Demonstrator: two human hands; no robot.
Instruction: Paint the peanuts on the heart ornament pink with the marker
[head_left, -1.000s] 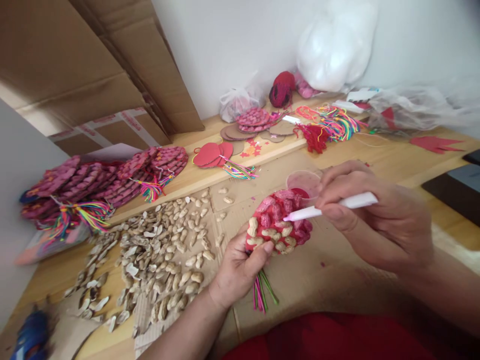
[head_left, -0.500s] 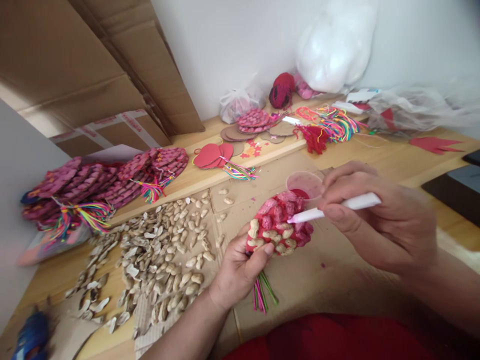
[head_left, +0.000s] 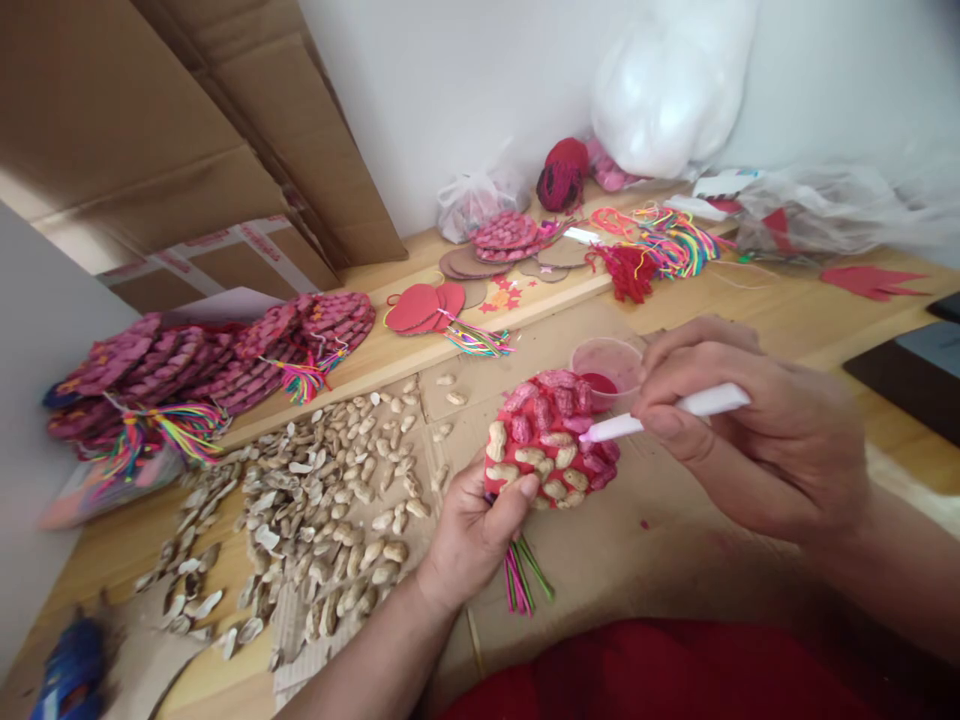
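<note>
My left hand (head_left: 484, 525) grips the lower left edge of a round red disc (head_left: 541, 408) covered with peanut shells, thumb on top. Its upper and right shells are pink; those at the lower left are bare tan. Pink and green cords (head_left: 525, 575) hang below it. My right hand (head_left: 739, 430) is closed around a white pen-like applicator (head_left: 671, 412), whose pink tip meets or nearly meets a shell at the disc's right side. Just behind the disc stands a clear plastic cup (head_left: 606, 362) with dark pink liquid in it.
Loose peanut shells (head_left: 345, 520) cover the cardboard on the left. Stacked pink shell discs (head_left: 187, 360) lie at the far left. On the rear ledge are red discs (head_left: 420, 308), coloured tassels (head_left: 679, 240) and yarn (head_left: 562, 175). A blue tool (head_left: 71, 665) lies at lower left.
The disc has shifted slightly up and left with my left hand and is tilted more toward me. The applicator's tip sits a little farther right on the disc.
</note>
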